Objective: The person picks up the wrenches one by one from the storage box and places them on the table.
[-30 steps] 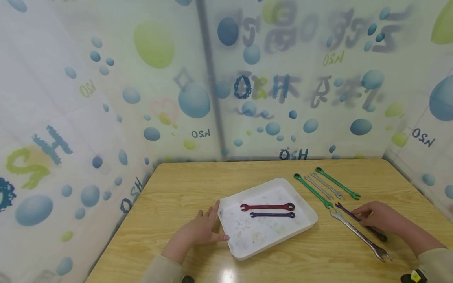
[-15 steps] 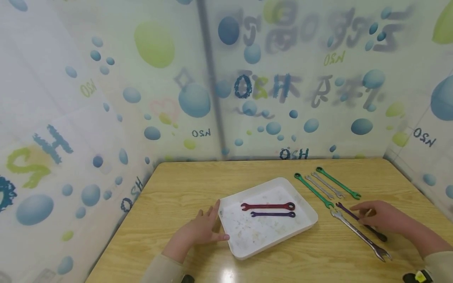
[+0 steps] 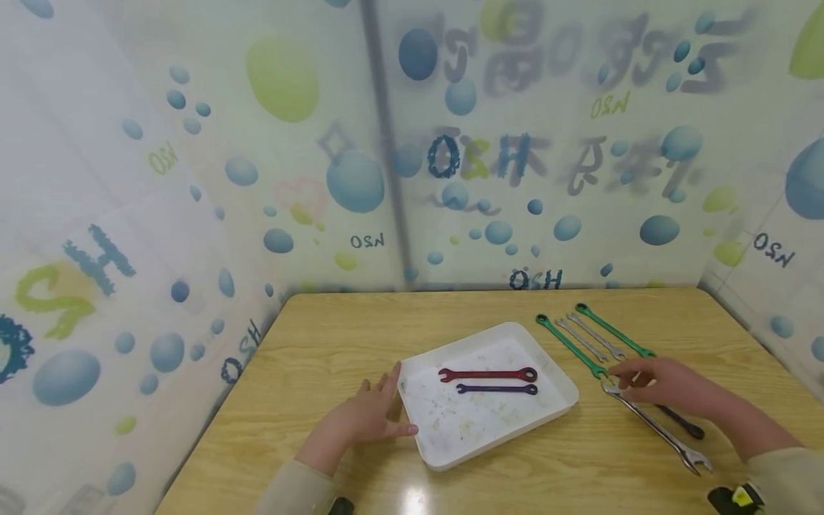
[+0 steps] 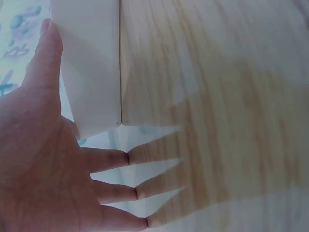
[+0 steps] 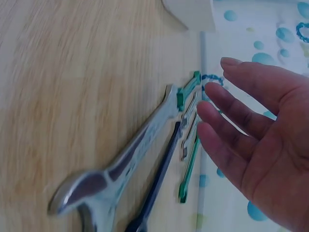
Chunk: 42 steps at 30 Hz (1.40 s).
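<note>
Two inside, six outside

Nearest, the left hand (image 3: 363,415) has its fingers spread, with the thumb and one finger set against the left end of the white tray (image 3: 450,433). In it lie the purple wrench (image 3: 497,389) and, just behind, the red wrench (image 3: 487,375). At right on the counter (image 3: 335,325) are the big silver wrench (image 3: 659,430) and the dark wrench (image 3: 682,422); over them is the right hand (image 3: 666,386), fingers loosely extended, pinching nothing — whether it touches a wrench, I cannot tell. Farther, there are the left green wrench (image 3: 571,346), a small silver wrench (image 3: 582,340), another small silver wrench (image 3: 597,337) and the right green wrench (image 3: 614,330). I judge the work at an early stage — six wrenches remain outside.
</note>
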Tool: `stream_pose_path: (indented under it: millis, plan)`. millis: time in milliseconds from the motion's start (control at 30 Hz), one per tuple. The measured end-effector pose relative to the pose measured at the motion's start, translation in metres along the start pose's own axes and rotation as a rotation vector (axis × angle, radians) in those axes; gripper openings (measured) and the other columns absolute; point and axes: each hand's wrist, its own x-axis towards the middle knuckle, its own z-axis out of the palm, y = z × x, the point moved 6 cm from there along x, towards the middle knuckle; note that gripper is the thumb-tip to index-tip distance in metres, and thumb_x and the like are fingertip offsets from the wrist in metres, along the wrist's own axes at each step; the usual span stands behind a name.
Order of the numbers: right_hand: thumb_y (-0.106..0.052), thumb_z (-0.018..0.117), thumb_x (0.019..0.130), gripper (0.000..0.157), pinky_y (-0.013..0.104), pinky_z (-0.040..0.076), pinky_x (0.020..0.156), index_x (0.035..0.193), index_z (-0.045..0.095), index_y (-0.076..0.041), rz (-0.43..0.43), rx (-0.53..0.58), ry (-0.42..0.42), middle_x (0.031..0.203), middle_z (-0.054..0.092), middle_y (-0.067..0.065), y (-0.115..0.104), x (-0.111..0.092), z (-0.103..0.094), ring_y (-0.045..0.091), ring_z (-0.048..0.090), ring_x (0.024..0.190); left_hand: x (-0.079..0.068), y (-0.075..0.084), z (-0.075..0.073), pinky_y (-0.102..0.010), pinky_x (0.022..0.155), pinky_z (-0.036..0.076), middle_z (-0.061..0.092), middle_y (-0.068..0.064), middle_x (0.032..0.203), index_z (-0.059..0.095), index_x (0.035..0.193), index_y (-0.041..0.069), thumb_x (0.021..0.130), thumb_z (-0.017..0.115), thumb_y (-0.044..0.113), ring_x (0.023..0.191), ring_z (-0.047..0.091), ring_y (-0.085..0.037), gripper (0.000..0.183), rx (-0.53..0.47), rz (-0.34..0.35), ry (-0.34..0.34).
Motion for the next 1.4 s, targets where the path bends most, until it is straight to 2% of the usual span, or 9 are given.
stream_pose_path:
  millis: [133,333,533,767,867,1100,1400]
  plan:
    - [-0.020,0.068,0.093,0.047,0.027,0.051,0.064,0.129,0.056,0.009,-0.032,-0.016,0.008,0.102,0.062,0.004,-0.013,0.007,0.004,0.004,0.057,0.083,0.001,0.000,0.000,-0.071,0.101,0.029,0.024,-0.028,0.154,0.004,0.157,0.008,0.080,0.067,0.064,0.134,0.019,-0.061,0.114,-0.004,0.002,-0.004]
    - [-0.017,0.067,0.093,0.044,0.028,0.051,0.064,0.129,0.058,0.006,-0.101,0.022,-0.009,0.103,0.062,0.008,-0.034,0.023,0.012,0.007,0.057,0.083,0.001,-0.001,0.001,-0.071,0.101,0.029,0.024,-0.028,0.154,0.004,0.157,0.008,0.080,0.067,0.064,0.134,0.018,-0.061,0.115,-0.014,-0.002,-0.007]
    - [-0.019,0.069,0.092,0.042,0.028,0.053,0.067,0.127,0.061,0.002,-0.131,0.022,-0.016,0.100,0.062,0.001,-0.053,0.037,0.021,0.008,0.058,0.085,0.001,-0.001,0.001,-0.070,0.100,0.031,0.025,-0.029,0.153,0.005,0.157,0.005,0.079,0.068,0.064,0.133,0.021,-0.062,0.116,0.007,0.016,0.004]
    - [-0.022,0.069,0.092,0.041,0.027,0.053,0.071,0.127,0.063,-0.002,-0.131,-0.005,-0.033,0.100,0.064,0.001,-0.067,0.053,0.032,0.008,0.060,0.087,0.001,-0.002,0.002,-0.069,0.100,0.032,0.025,-0.029,0.153,0.004,0.157,0.006,0.080,0.067,0.065,0.133,0.021,-0.061,0.115,0.011,0.010,0.003]
    - [-0.021,0.069,0.092,0.041,0.028,0.054,0.070,0.128,0.062,-0.001,-0.145,0.011,-0.056,0.101,0.064,0.005,-0.074,0.059,0.037,0.012,0.060,0.088,0.000,-0.002,0.002,-0.069,0.100,0.032,0.024,-0.028,0.154,0.004,0.157,0.007,0.080,0.067,0.064,0.133,0.021,-0.061,0.115,0.004,0.008,0.000]
    - [-0.017,0.068,0.093,0.036,0.029,0.053,0.075,0.127,0.064,-0.006,-0.137,0.024,-0.105,0.102,0.064,0.004,-0.081,0.075,0.049,0.018,0.061,0.092,0.000,-0.001,0.000,-0.070,0.100,0.031,0.025,-0.028,0.153,0.004,0.157,0.007,0.080,0.067,0.064,0.133,0.020,-0.062,0.115,0.001,0.011,0.002]
    - [-0.013,0.069,0.091,0.036,0.029,0.052,0.077,0.125,0.064,-0.002,-0.218,0.057,-0.175,0.101,0.066,0.003,-0.093,0.093,0.070,0.015,0.060,0.091,0.001,-0.002,0.001,-0.071,0.100,0.031,0.026,-0.029,0.153,0.004,0.157,0.006,0.079,0.067,0.065,0.133,0.020,-0.062,0.116,0.003,0.016,0.007]
